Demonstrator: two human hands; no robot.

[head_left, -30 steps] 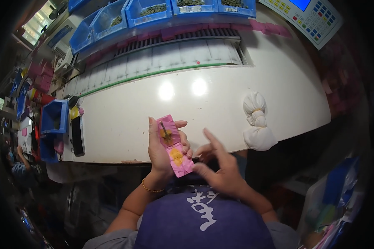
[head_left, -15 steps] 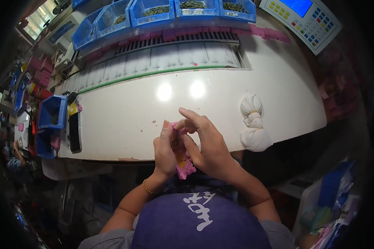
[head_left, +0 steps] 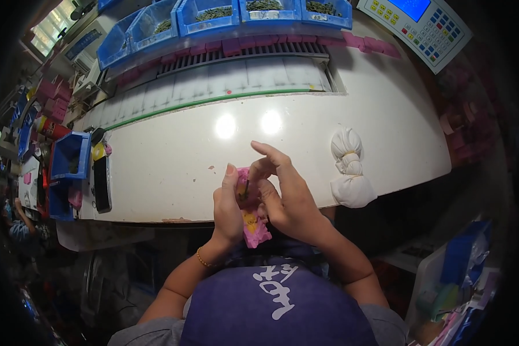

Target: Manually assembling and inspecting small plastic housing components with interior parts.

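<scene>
Just beyond the table's near edge, my left hand point(head_left: 229, 210) is closed round a pink rubbery block point(head_left: 254, 232), perhaps a mould. Yellow patches show on its lower part, and a small dark thin piece lies in its hollow upper part. My right hand point(head_left: 288, 199) is bent over the block's upper right side. Its thumb and curled fingers come together at the hollow, while one finger sticks up. Whatever those fingertips pinch is hidden or too small to name.
A tied white cloth bag point(head_left: 352, 173) lies to the right. Blue bins point(head_left: 207, 26) of small dark parts line the back, behind a conveyor belt point(head_left: 213, 86). A keypad device point(head_left: 421, 26) stands far right, a black phone point(head_left: 102, 183) and blue bins point(head_left: 72, 155) left.
My right fingers have lifted slightly from the pink block, showing more of its hollow and the dark piece. A pink dot on the belt has shifted left.
</scene>
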